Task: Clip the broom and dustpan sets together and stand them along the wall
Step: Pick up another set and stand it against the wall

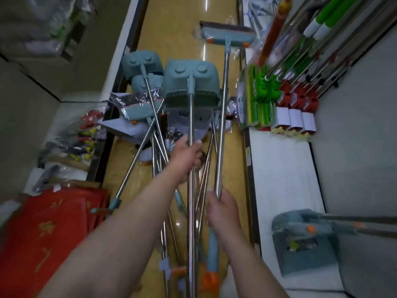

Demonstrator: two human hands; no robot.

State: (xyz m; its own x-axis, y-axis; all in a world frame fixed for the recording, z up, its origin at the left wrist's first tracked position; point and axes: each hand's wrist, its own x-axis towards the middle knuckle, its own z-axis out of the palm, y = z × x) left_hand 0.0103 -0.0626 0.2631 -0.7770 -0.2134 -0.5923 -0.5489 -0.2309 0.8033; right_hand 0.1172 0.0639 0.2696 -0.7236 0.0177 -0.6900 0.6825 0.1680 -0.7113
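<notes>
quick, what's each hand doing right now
left hand: grips the dustpan pole
right hand: grips the broom pole

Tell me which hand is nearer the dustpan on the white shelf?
Right. The right hand grips a pole left of that dustpan; the left hand grips another farther left.
</notes>
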